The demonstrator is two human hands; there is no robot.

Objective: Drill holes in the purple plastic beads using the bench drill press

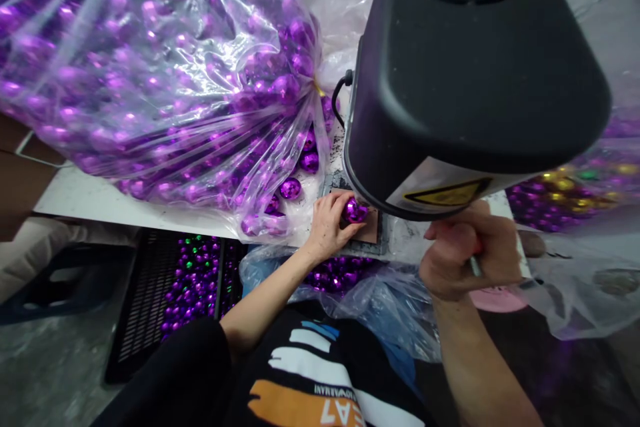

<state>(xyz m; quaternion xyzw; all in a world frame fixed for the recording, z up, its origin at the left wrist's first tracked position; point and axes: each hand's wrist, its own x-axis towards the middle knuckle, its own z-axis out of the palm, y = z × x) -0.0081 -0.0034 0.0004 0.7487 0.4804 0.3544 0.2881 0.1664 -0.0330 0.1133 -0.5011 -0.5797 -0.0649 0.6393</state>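
My left hand holds a shiny purple ball between thumb and fingers, over a brown pad on the machine's base. Just above and to the right is the black head of the machine, with a yellow warning label on its front. Below the head's right side, my right hand is closed in a fist around a lever handle; only a bit of red and a short metal rod show between its fingers.
A big clear bag of purple balls fills the left of the white table. Several loose balls lie by its tied neck. Purple balls lie below the table edge in a black crate and a plastic bag at my lap.
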